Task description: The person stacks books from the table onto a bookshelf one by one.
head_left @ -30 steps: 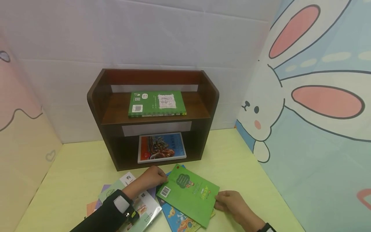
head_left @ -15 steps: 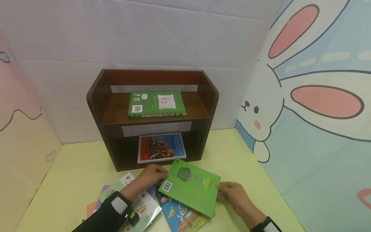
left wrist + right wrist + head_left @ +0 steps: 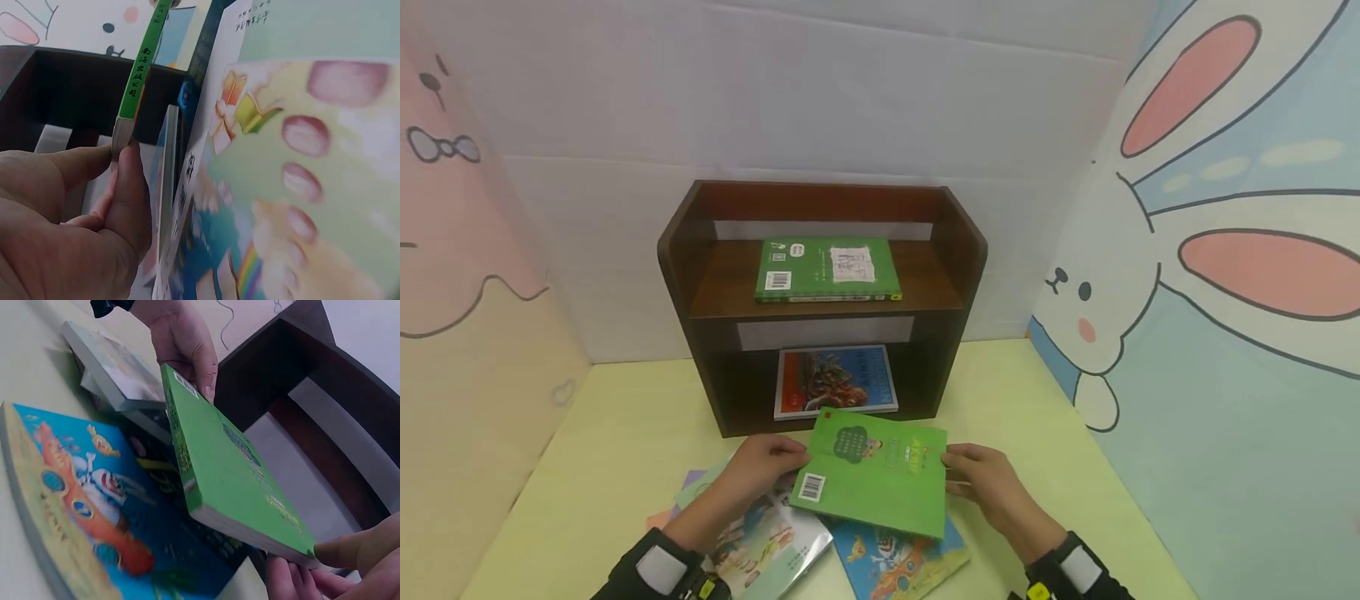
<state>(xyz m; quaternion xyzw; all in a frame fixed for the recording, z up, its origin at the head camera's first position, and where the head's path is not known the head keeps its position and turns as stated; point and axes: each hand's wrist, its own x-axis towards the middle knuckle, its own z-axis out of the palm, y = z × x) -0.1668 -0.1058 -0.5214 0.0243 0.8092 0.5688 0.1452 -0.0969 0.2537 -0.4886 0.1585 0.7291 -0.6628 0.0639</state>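
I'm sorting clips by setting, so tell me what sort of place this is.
Probably a children's reading corner: a cartoon rabbit on the wall, a brown bookshelf and colourful books.

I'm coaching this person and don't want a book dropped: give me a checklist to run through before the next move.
1. Left hand grip: ok; thumb and fingers pinch an edge of the lime-green book.
2. Right hand grip: ok; thumb above, fingers beneath.
3. Lime-green book raised above the blue cartoon book: ok, by the right wrist view.
4. Upper shelf of the brown bookshelf empty: not ok; the dark green book lies there.
5. Lower shelf empty: not ok; the red-and-blue book lies there.
6. Lime-green book clear of the bookshelf's front edge: cannot tell; they overlap in the head view.
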